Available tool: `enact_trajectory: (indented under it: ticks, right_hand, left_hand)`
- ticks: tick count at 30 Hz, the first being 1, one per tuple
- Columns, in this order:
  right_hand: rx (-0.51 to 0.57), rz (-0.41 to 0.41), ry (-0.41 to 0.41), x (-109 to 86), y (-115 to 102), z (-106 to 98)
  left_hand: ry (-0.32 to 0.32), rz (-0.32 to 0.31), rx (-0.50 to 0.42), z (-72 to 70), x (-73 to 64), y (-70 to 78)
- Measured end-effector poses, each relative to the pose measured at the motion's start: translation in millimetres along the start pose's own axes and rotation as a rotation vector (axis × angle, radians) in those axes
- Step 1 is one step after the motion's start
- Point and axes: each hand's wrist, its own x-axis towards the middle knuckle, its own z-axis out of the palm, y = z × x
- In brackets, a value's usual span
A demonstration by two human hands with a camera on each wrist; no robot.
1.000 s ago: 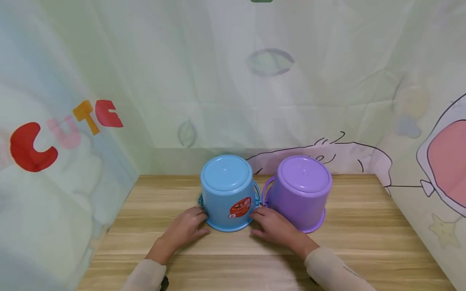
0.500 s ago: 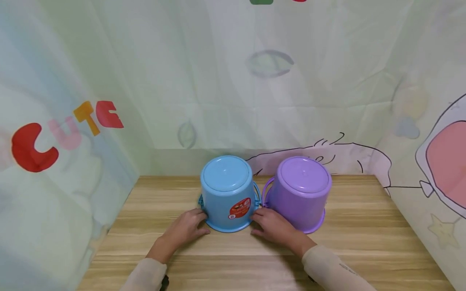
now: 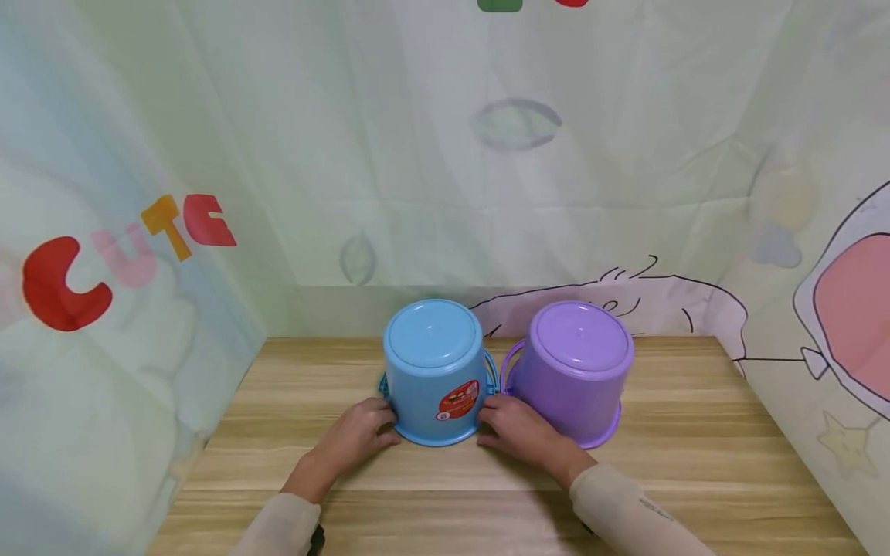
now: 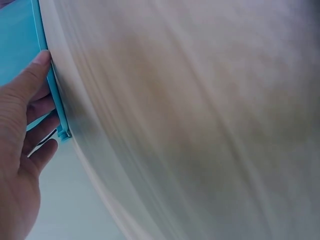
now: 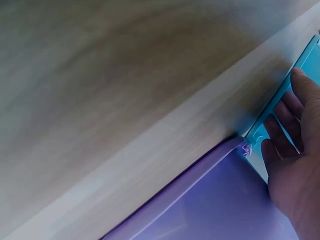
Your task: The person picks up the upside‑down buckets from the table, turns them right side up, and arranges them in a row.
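Observation:
A blue bucket (image 3: 438, 371) stands upside down on the wooden table, its red label facing me. My left hand (image 3: 358, 432) holds its rim from the left; in the left wrist view the thumb lies on the rim (image 4: 56, 97) with the curled fingers farther along it. On the opposite side my right hand (image 3: 521, 428) holds the same rim, its thumb on the edge (image 5: 284, 87) in the right wrist view. A purple bucket (image 3: 580, 371), also upside down, stands just right of the blue one, close behind my right hand. The buckets' handles nearly meet between them.
The wooden table (image 3: 445, 510) ends at a printed cloth backdrop (image 3: 417, 154) behind the buckets. More cloth hangs along the left (image 3: 83, 401) and right (image 3: 779, 309) sides.
Both hands stay at the blue bucket, and neither bucket visibly moves on the table. The right forearm has shifted slightly to the left, and the head view has tilted up a little.

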Motion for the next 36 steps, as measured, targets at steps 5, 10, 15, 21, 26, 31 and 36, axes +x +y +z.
enact_trajectory:
  ticks: [5,10,15,21,26,31,36]
  right_hand:
    - [-0.007,-0.012,0.010,2.4,0.4,1.1]
    - [-0.015,-0.002,0.011,5.9,0.5,2.8]
    - [-0.011,0.009,0.024,8.9,-0.3,3.4]
    - [-0.027,0.017,0.055,11.2,-1.1,5.5]
    - [-0.016,0.027,0.057,11.0,-1.5,6.1]
    - [0.001,0.017,0.065,10.9,-1.1,4.8]
    - [0.021,0.013,0.068,11.3,1.0,6.0]
  left_hand:
    - [0.018,0.010,0.011,0.5,0.1,0.0]
    - [0.049,0.006,0.021,2.6,1.3,0.0]
    - [0.067,0.004,0.037,3.3,3.2,0.5]
    - [0.080,0.010,0.053,4.2,4.7,0.8]
    - [0.053,0.010,0.053,4.7,5.2,1.4]
    - [0.057,0.014,0.057,7.5,4.6,0.5]
    - [0.079,0.030,0.069,7.2,3.8,-0.7]
